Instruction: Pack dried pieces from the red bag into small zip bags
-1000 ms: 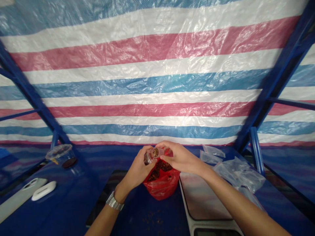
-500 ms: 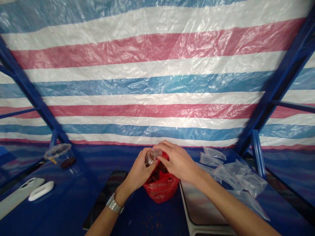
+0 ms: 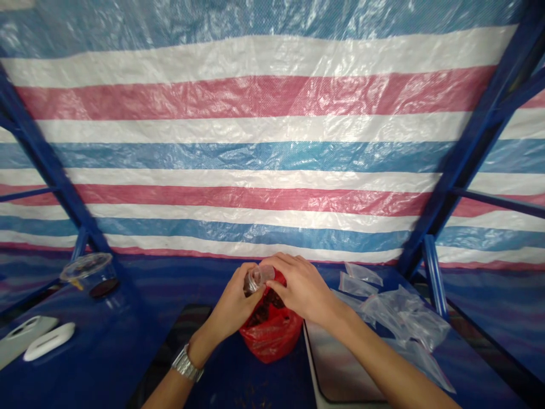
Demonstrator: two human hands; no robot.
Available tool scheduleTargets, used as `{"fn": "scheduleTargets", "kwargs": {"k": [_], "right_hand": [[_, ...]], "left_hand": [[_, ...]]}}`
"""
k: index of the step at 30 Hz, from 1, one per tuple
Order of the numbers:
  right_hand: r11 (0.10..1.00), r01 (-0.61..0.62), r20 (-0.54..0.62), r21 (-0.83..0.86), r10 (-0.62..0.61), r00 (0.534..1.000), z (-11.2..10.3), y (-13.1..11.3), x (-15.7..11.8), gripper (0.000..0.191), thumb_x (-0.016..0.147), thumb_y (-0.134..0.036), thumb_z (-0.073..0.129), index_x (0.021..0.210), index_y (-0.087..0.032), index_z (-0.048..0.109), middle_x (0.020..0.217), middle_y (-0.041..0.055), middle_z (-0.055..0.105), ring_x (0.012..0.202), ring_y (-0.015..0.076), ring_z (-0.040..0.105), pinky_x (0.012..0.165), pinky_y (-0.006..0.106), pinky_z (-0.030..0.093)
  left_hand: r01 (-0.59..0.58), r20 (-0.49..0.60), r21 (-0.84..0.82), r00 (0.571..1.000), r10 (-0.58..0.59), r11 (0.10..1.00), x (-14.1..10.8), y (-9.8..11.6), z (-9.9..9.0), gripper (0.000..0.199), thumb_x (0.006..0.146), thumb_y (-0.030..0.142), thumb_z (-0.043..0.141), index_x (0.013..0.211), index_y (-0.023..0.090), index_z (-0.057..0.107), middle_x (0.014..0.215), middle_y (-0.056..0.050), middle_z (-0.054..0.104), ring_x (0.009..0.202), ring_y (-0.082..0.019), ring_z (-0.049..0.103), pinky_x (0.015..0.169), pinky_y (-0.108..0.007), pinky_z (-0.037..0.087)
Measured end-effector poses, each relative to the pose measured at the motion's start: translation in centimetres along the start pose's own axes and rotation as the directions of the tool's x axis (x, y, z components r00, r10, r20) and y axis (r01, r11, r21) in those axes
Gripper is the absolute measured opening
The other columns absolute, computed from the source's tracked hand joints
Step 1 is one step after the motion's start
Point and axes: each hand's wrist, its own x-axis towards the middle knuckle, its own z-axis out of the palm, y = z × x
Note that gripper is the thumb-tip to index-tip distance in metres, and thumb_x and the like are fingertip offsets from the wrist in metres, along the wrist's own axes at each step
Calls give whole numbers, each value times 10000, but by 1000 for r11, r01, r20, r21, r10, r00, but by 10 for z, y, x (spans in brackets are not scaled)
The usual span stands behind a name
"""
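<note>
A red plastic bag [image 3: 272, 341] stands open on the blue table, with dark brown bits [image 3: 263, 312] inside. Above its mouth, my left hand [image 3: 230, 301] is closed around a small clear plastic jar [image 3: 250, 282] that has something dark in it. My right hand [image 3: 303, 288] pinches a small clear plastic piece [image 3: 267, 273] at the jar's mouth. Whether that piece is a lid or a small cup I cannot tell. Fingers of both hands partly hide the jar and the bag's opening.
Clear zip bags [image 3: 395, 312] lie at right, beyond a flat silver-edged device [image 3: 340, 366]. Left of the red bag is a dark flat object [image 3: 170, 346]. Farther left are a clear cup [image 3: 89, 272] with dark liquid, a phone [image 3: 21, 341] and a white case [image 3: 49, 342]. Striped sheeting [image 3: 264, 199] hangs behind.
The camera has tilted and turned slightly, shifting the whole scene. Both hands keep hold of the jar and the clear piece above the bag, with only slight finger movement.
</note>
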Motion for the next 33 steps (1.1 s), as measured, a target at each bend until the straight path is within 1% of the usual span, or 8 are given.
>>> {"fn": "scheduleTargets", "kwargs": {"k": [4,8,14,18,22,25,28,33], "right_hand": [[996,-78,17,32,77,997,-5,3,1,327,946,-181,639,1269,-234,642,1232,63,741,1099,242,693,952,357,476],[993,-112,145,44,104,984,-12,13,-5,278,940,-226,663,1217,-218,647,1138,65,767,1010,245,718,855,325,488],[991,-116,342,-72,134,930,-6,21,-13,163,910,-254,712,1069,-222,707,1055,70,781,989,284,729,830,340,490],[999,-11,223,51,-1,975,-6,12,-5,162,951,-233,679,1108,-223,718,1158,73,754,1105,257,686,973,360,483],[986,52,-5,158,-52,999,-18,-4,0,229,1021,-205,577,1226,-244,669,1181,65,709,1120,220,661,1012,371,501],[968,137,-12,211,-138,990,-22,-12,-1,304,1020,-179,579,1293,-298,644,1246,52,652,1170,200,632,1034,347,504],[970,179,16,165,-184,983,-20,-12,-2,173,1025,-170,577,1092,-269,700,1165,40,643,1087,186,641,978,317,513],[986,143,-122,85,-132,984,-21,-4,0,131,1043,-179,538,1046,-228,660,1131,60,657,1085,208,631,984,361,500]], "left_hand": [[-13,10,35,1000,13,999,0,4,0,296,888,399,737,1083,211,618,952,-26,670,843,-199,616,803,-295,481],[9,-39,44,999,-7,999,2,4,-3,280,879,400,728,1050,215,606,861,13,612,748,-165,555,731,-263,450],[-43,-115,42,992,48,998,4,1,-7,317,922,377,676,1175,242,541,952,9,614,841,-161,592,813,-262,469],[-93,-110,-42,990,88,995,1,11,-7,352,939,368,666,1221,264,484,943,22,580,840,-143,570,813,-253,469],[4,12,-230,1000,-1,973,-5,22,-8,543,865,326,747,1286,304,403,945,41,542,811,-131,561,745,-238,472],[114,184,-325,981,-56,939,-10,25,-9,719,773,211,789,1323,326,341,1012,31,582,804,-131,588,707,-233,479],[206,309,-326,945,-102,923,-13,25,-8,813,719,128,782,1345,339,309,1008,28,616,771,-136,616,665,-229,478],[181,289,-329,954,-83,927,-12,24,-4,624,823,224,786,1328,300,427,1110,-16,679,1052,-197,670,933,-300,521]]}}
